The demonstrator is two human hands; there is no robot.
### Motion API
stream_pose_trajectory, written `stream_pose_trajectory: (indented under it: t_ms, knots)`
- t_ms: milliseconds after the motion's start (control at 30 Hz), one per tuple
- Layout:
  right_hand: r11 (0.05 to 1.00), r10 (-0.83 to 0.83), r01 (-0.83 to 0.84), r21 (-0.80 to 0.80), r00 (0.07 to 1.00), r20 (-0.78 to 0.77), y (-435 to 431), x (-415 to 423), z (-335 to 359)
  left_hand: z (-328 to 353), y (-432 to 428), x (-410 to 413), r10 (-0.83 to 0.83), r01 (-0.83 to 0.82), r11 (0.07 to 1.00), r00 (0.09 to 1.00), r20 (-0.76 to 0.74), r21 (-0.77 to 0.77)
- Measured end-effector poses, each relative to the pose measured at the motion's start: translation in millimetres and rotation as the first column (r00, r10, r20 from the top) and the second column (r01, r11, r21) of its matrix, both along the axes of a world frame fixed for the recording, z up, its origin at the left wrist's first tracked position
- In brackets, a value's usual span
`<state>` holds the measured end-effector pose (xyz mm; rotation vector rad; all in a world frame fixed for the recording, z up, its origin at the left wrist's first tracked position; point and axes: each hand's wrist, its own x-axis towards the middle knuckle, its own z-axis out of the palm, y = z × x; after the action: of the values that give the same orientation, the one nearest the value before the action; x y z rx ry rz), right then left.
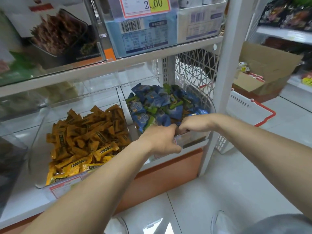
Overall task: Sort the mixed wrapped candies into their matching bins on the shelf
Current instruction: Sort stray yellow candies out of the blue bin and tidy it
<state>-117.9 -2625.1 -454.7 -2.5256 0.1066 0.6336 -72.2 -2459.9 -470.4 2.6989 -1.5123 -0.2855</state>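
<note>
Head view: can't tell contents of left grip (162, 138) and right grip (190, 124), both curled over mixed blue-green candies (157, 105) in right bin (194, 141); risks grabbing wrong wrapper blind or spilling over front rim.

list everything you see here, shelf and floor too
yellow candies: many, orange-yellow, left clear bin
blue candies: many, blue, right clear bin
green candies: several, green, mixed among the blue
price tag: one, white and yellow, upper shelf
cardboard box: one, brown, floor at right
basket: one, white with red handle, floor beside shelf
left hand: one, front edge of right clear bin, grasp hidden
right hand: one, beside it, over the blue candies
</note>
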Motion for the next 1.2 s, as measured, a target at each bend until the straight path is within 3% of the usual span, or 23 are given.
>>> stream_pose_trajectory:
  t_ms: [133,200,267,333,367,467,700,1200]
  knots:
    - [0.988,-0.102,0.081,0.134,0.982,0.161,-9,-16,11,-3,-1,0,0.114,-0.141,0.957,0.986,-0.118,-0.255]
    - [0.981,-0.132,0.103,0.162,0.974,0.183,-12,-23,17,-3,-1,1,0.133,-0.164,0.937,0.984,-0.12,-0.309]
    - [0.997,-0.056,0.064,-0.052,0.987,0.152,-12,-28,19,-3,-1,1,0.126,-0.164,0.937,0.982,-0.139,-0.309]
    - [0.937,0.079,-0.043,-0.346,0.993,0.09,-10,-29,16,-1,-1,4,0.115,-0.16,0.948,0.978,-0.171,-0.277]
    - [0.91,0.096,-0.072,-0.408,0.995,0.039,-9,-30,16,0,-1,5,0.106,-0.144,0.96,0.981,-0.161,-0.241]
    - [0.894,0.083,-0.097,-0.438,0.995,-0.051,-10,-33,19,1,-2,5,0.081,-0.095,0.985,0.992,-0.093,-0.147]
    - [0.815,0.125,-0.201,-0.543,0.977,-0.174,-8,-24,13,0,-1,3,0.086,-0.096,0.978,0.994,-0.061,-0.184]
    - [0.823,0.12,-0.15,-0.548,0.989,-0.09,-14,-18,5,4,0,3,0.099,-0.129,0.976,0.98,-0.173,-0.175]
